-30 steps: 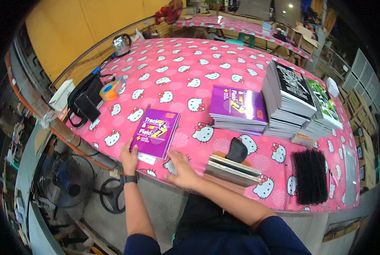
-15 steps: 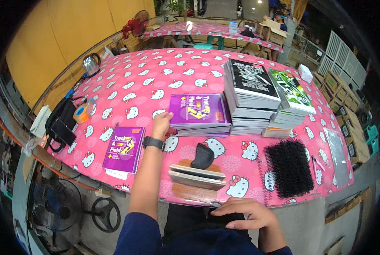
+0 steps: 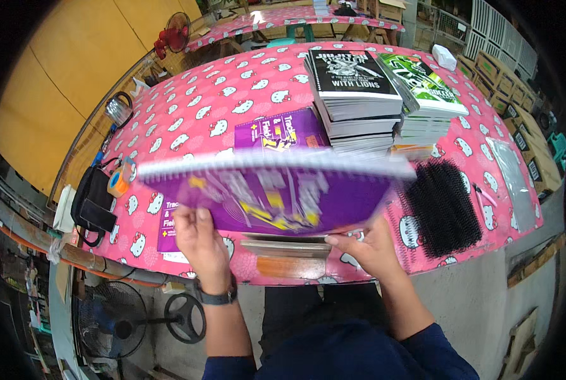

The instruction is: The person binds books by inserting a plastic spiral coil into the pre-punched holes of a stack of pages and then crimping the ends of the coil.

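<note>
A purple-covered notebook [image 3: 257, 196] with a row of punched holes along its white upper edge is held up in front of me, tilted and smeared by motion. My left hand [image 3: 200, 244] grips its lower left part, and my right hand [image 3: 368, 247] pinches its lower right corner. Behind it lies a stack of like purple notebooks [image 3: 281, 130], partly hidden. Another purple notebook [image 3: 167, 234] lies flat at the left, mostly covered by the held one. Below the held notebook stands a slotted wooden block [image 3: 290, 266] near the table's front edge.
Tall stacks of black-covered notebooks [image 3: 356, 82] and green-covered notebooks [image 3: 422, 79] stand at the back right. A heap of black plastic coils [image 3: 444, 209] lies right of my hands, beside pink-handled pliers [image 3: 485, 195]. Orange tape [image 3: 116, 183] and a black bag [image 3: 93, 202] sit at the left.
My left hand has lifted a notebook off the purple stack and brought it toward me. My right hand has risen from the table's edge and taken its right corner. The view has shifted.
</note>
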### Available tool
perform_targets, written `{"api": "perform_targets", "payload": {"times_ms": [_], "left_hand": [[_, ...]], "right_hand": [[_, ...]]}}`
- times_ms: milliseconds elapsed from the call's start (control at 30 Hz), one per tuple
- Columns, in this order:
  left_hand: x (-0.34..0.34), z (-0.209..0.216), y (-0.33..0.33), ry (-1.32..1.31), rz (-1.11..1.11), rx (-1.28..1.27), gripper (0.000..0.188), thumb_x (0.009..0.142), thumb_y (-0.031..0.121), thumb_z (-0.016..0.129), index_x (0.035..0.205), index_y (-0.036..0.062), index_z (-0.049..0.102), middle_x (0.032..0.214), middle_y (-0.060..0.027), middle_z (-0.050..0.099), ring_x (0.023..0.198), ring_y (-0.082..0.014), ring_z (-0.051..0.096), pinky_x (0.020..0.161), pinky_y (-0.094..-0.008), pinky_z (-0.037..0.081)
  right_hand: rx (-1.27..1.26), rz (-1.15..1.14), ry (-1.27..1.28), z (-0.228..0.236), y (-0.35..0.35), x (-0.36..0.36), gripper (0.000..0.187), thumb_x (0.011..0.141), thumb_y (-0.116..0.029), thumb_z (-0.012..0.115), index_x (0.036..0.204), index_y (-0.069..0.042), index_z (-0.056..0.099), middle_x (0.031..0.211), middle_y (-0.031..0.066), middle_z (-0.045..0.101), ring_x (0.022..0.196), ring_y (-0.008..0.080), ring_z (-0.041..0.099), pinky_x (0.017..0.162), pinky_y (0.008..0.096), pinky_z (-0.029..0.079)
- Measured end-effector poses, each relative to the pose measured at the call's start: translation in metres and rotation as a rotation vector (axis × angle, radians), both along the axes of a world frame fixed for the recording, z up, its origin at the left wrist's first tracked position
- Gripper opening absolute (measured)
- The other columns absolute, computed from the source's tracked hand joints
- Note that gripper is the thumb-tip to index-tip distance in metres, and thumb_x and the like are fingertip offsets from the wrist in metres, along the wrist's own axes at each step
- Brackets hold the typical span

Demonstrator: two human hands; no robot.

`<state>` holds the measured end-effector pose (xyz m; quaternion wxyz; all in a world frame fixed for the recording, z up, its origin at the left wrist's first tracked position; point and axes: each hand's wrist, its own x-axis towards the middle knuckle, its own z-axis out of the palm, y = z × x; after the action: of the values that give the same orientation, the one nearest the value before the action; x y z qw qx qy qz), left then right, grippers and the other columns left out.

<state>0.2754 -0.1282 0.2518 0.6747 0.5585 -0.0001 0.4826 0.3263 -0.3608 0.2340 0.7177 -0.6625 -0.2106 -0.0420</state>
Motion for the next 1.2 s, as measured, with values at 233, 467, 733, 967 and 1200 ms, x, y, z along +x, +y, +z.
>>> {"api": "perform_targets", "payload": {"times_ms": [233,467,733,967,1200], "left_hand": [[-0.012,-0.030,-0.019,0.153,-0.072,0.044,0.010,0.092,0.010,0.057,0.097,0.0053,0.050,0.087,0.0007,0.054,0.078,-0.0049,0.048,0.071,-0.0195,0.040],[-0.018,-0.037,-0.018,0.322,-0.187,0.153,0.012,0.092,0.014,0.058,0.094,0.0032,0.052,0.088,-0.0005,0.055,0.076,-0.0050,0.047,0.068,-0.0206,0.040],[-0.043,-0.096,0.056,0.168,-0.246,0.199,0.032,0.087,0.014,0.061,0.114,0.0003,0.050,0.110,-0.0148,0.059,0.110,-0.0239,0.053,0.096,-0.0380,0.040],[-0.048,-0.062,0.052,0.590,-0.198,0.200,0.036,0.091,0.008,0.053,0.125,-0.0010,0.047,0.118,-0.0083,0.055,0.107,-0.0157,0.051,0.094,-0.0290,0.037],[-0.052,-0.073,0.070,0.526,-0.352,0.073,0.048,0.091,0.014,0.054,0.133,-0.0013,0.040,0.124,-0.0082,0.051,0.112,-0.0164,0.046,0.098,-0.0298,0.032]], "right_hand": [[-0.070,0.127,0.178,-0.029,-0.028,-0.009,0.014,0.081,-0.009,0.068,0.092,0.001,0.067,0.080,0.0032,0.068,0.069,0.0085,0.059,0.063,0.0251,0.047],[-0.141,0.113,0.251,-0.065,-0.040,-0.009,0.012,0.079,-0.002,0.065,0.090,0.002,0.066,0.082,0.0050,0.067,0.071,0.0096,0.059,0.063,0.0263,0.046],[-0.242,0.183,-0.200,-0.059,-0.004,-0.015,0.052,0.076,-0.009,0.071,0.122,-0.003,0.049,0.114,0.0146,0.056,0.106,0.0295,0.053,0.091,0.0386,0.042],[-0.264,0.099,-0.246,-0.059,-0.007,-0.011,0.050,0.076,-0.015,0.073,0.119,-0.002,0.051,0.108,0.0150,0.058,0.101,0.0296,0.055,0.088,0.0386,0.042],[-0.259,0.200,-0.181,-0.056,-0.005,-0.012,0.081,0.078,-0.020,0.072,0.140,0.000,0.024,0.135,0.0205,0.038,0.121,0.0354,0.042,0.101,0.0416,0.034]]}}
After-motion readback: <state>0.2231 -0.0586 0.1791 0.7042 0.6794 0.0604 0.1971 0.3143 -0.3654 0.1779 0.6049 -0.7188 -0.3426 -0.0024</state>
